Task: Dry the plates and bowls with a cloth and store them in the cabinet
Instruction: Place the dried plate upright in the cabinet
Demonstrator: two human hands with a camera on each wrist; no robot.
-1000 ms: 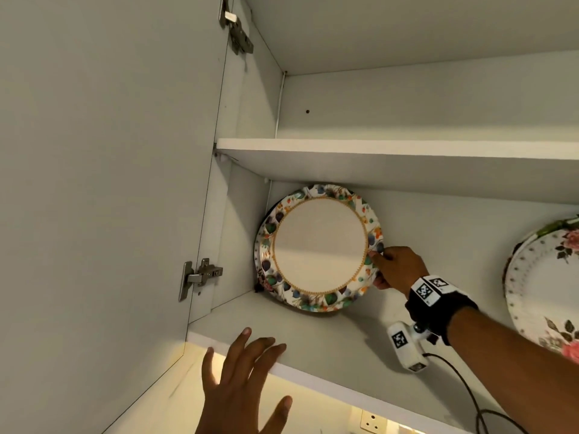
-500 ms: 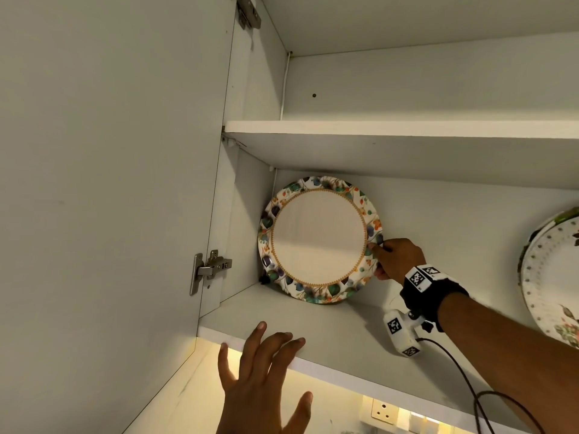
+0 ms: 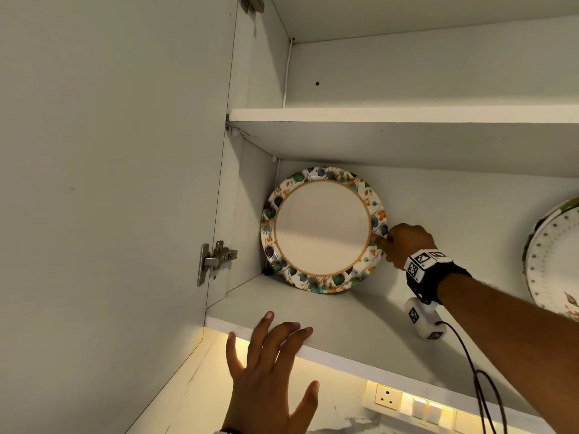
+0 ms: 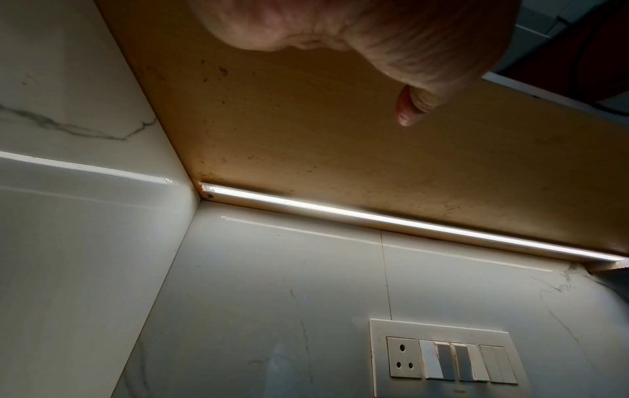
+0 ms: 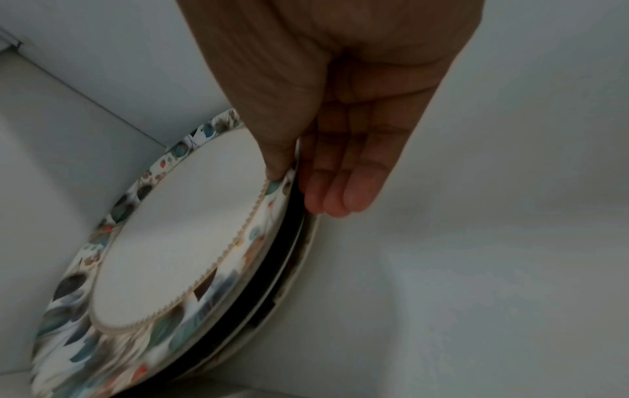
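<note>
A leaf-patterned plate (image 3: 322, 230) is stood on edge on the lower shelf (image 3: 344, 311) of the open cabinet (image 3: 407, 142), in the shelf's left rear corner, and is leaned toward the back wall. Its right rim is pinched by the right hand (image 3: 404, 244): in the right wrist view the thumb (image 5: 272, 129) is pressed on the plate's patterned front border, while the fingers (image 5: 340, 188) are laid nearly straight behind the rim. Behind this plate, in the same view, the edges of further plates (image 5: 299, 242) are seen stacked against the wall; their number cannot be told. The left hand (image 3: 269, 371) is held spread and flat, nothing gripped, with its fingertips (image 3: 291, 328) laid over the front edge of the lower shelf. In the left wrist view only the palm and thumb (image 4: 412, 107) are shown, below the cabinet's underside, where a lit light strip (image 4: 408, 223) is mounted along the tiled wall. A switch panel (image 4: 445, 358) is fixed to that wall. A second plate with a floral, dotted rim (image 3: 554, 255) is stood at the right end of the same shelf, well apart from the first. The cabinet door (image 3: 109, 198) is swung open at the left.
</note>
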